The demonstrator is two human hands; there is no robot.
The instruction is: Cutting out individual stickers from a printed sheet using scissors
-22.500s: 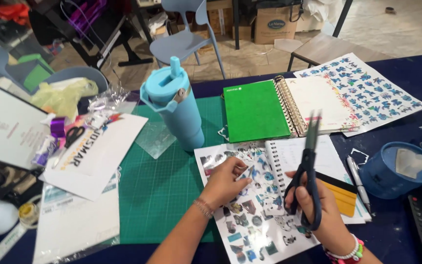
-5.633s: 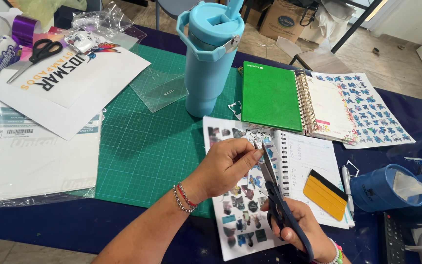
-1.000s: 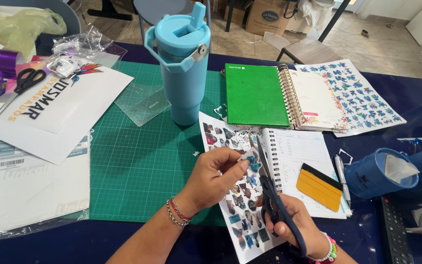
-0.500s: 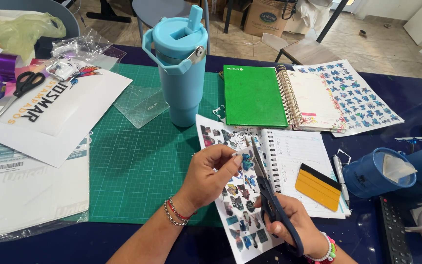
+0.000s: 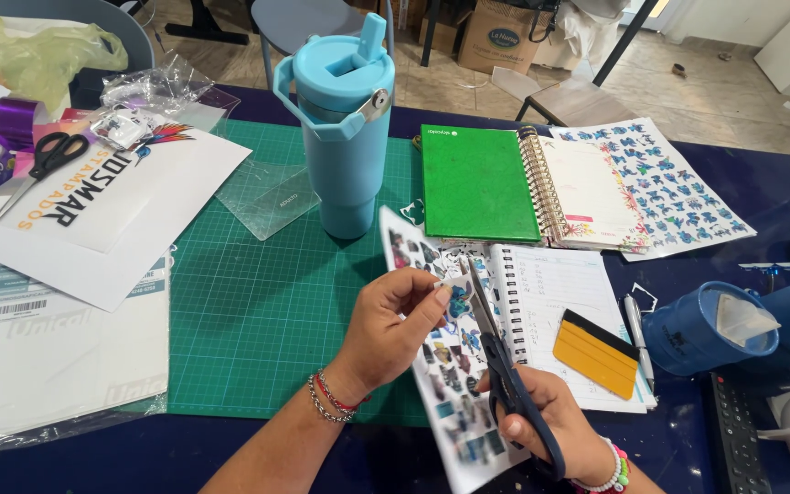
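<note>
My left hand [image 5: 390, 320] pinches the edge of a sticker sheet [image 5: 450, 384] printed with small cartoon figures, holding it tilted up above the green cutting mat [image 5: 258, 302]. My right hand [image 5: 546, 425] grips dark blue scissors [image 5: 496, 357]; their blades point up into the sheet right beside my left fingertips. The sheet's lower part is blurred. A tall light blue tumbler [image 5: 345, 128] with a handle and straw stands upright on the mat behind the sheet.
An open spiral notebook [image 5: 560, 320] with a yellow squeegee [image 5: 596, 352] and a pen lies at right. Behind it, a green notebook [image 5: 477, 183] and another sticker sheet [image 5: 660, 178]. Blue cups [image 5: 710, 329] stand far right. White printed sheets [image 5: 93, 210] and black scissors [image 5: 43, 160] lie left.
The sticker sheet has turned and lifted more on edge between my hands, and the scissors have shifted slightly along it. The view has moved a little closer.
</note>
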